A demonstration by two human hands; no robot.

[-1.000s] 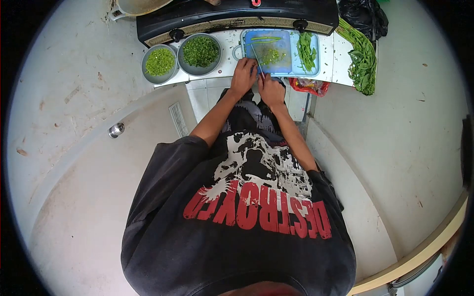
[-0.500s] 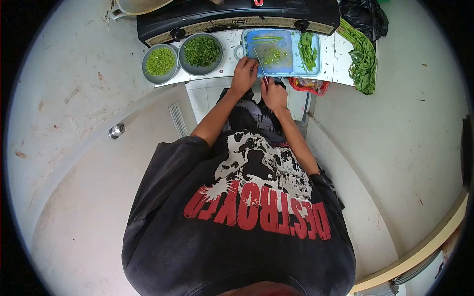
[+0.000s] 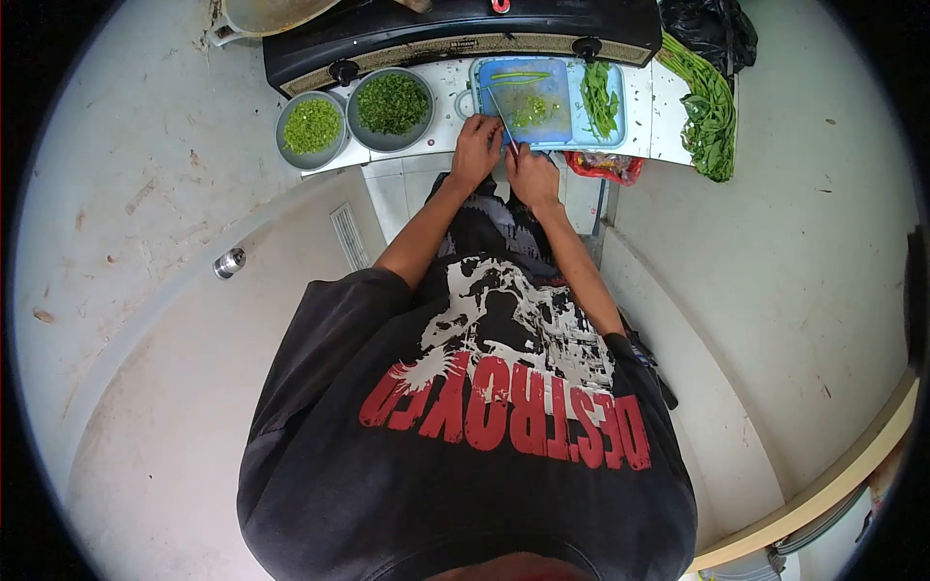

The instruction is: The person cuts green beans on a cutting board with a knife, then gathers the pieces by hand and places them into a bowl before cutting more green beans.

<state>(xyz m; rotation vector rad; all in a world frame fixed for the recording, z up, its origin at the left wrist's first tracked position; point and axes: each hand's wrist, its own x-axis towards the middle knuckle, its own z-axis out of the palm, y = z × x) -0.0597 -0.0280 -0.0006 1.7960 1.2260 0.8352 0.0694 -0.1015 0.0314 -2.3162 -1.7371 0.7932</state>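
Note:
My right hand [image 3: 533, 179] is closed around the handle of a knife [image 3: 502, 118], whose blade points up and left over the blue cutting board [image 3: 552, 77]. Beside it, my left hand [image 3: 478, 150] rests at the board's lower left corner with fingers bent; what they hold, if anything, is too small to tell. Chopped green pieces [image 3: 535, 110] lie on the board, with long green stems [image 3: 520, 76] near its top edge. Leafy greens [image 3: 600, 100] lie in the right part of the light blue tray [image 3: 621, 122].
Left of the tray stand a bowl of dark chopped greens [image 3: 391, 103] and a bowl of light green pieces [image 3: 311, 126]. Behind is a black stove [image 3: 465, 27]. A leafy bundle [image 3: 710, 131], a black bag [image 3: 717, 34] and a red bag [image 3: 605, 167] are at the right.
The knife blade has tilted further left, and my right hand has moved slightly left with it. The whole view has shifted a little.

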